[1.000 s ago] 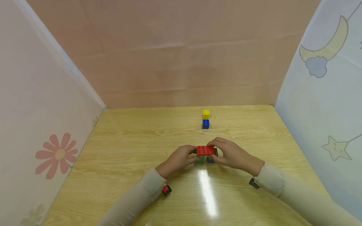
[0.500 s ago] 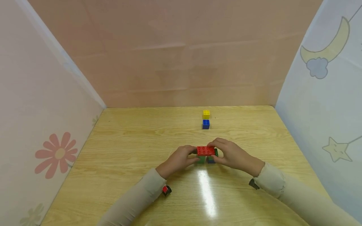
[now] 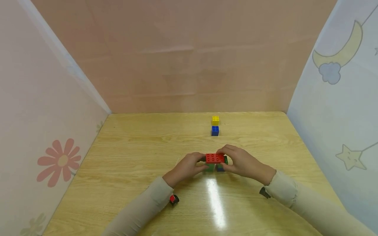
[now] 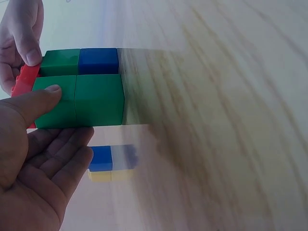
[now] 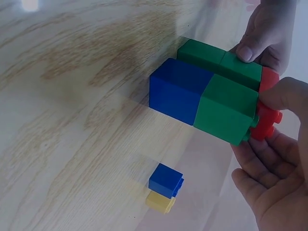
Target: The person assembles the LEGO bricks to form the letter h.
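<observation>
A red 2x4 toy brick (image 3: 215, 158) bridges the tops of two short block stacks. My left hand (image 3: 189, 167) grips the upper green block (image 4: 54, 108) of the left stack, thumb in front and fingers behind; beneath it is another green block (image 4: 100, 100). The right stack has a green block (image 5: 226, 108) over a blue block (image 5: 179, 91), standing on the wooden table. My right hand (image 3: 243, 162) pinches the red brick's right end between thumb and fingers. Some studs of the right green block show beside the red brick.
Farther back on the table (image 3: 141, 131), a blue block (image 3: 215, 131) stands in front of a yellow block (image 3: 215, 120). Patterned wall sheets flank the table at left and right, and a plain pinkish sheet (image 3: 189, 65) rises behind it.
</observation>
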A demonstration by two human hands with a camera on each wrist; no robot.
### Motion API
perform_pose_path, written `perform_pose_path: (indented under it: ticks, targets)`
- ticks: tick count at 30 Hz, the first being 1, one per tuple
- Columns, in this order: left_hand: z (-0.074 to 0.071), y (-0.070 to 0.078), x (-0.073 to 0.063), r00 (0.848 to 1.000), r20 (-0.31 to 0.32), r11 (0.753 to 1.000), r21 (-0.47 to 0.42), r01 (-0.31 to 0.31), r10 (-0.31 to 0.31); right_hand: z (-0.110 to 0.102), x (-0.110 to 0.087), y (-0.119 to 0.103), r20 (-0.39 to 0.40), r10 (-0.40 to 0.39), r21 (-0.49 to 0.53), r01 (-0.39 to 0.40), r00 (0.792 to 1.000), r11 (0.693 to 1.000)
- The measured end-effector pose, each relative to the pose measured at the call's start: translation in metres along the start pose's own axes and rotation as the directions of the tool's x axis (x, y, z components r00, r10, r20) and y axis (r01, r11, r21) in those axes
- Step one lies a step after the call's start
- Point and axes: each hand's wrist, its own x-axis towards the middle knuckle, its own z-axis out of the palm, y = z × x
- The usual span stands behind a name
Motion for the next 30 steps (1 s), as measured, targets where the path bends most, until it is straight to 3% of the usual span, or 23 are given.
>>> perform_pose_path:
  ticks: [8, 17, 24, 30]
  targets:
    - [-0.002, 0.001, -0.003, 1.000, -0.012, 1.000, -0.016, 0.020, -0.020, 0.000, 0.003, 0.002, 0.012, -0.020, 0.018, 0.020, 1.000, 1.000]
    - [-0.001, 0.000, -0.001, 0.999, -0.008, 0.999, -0.016, -0.032, 0.032, 0.000, 0.003, 0.011, -0.131, -0.075, 0.045, 0.082, 0.989, 0.996]
    - [0.000, 0.001, 0.000, 0.999, -0.006, 0.999, -0.029, -0.037, 0.037, -0.005, 0.014, 0.037, -0.214, -0.003, 0.088, 0.022, 0.977, 0.996]
    - [0.000, 0.002, -0.003, 1.000, -0.023, 0.999, -0.032, -0.014, 0.013, 0.004, 0.024, 0.063, -0.218, 0.079, 0.102, -0.057, 0.973, 0.993]
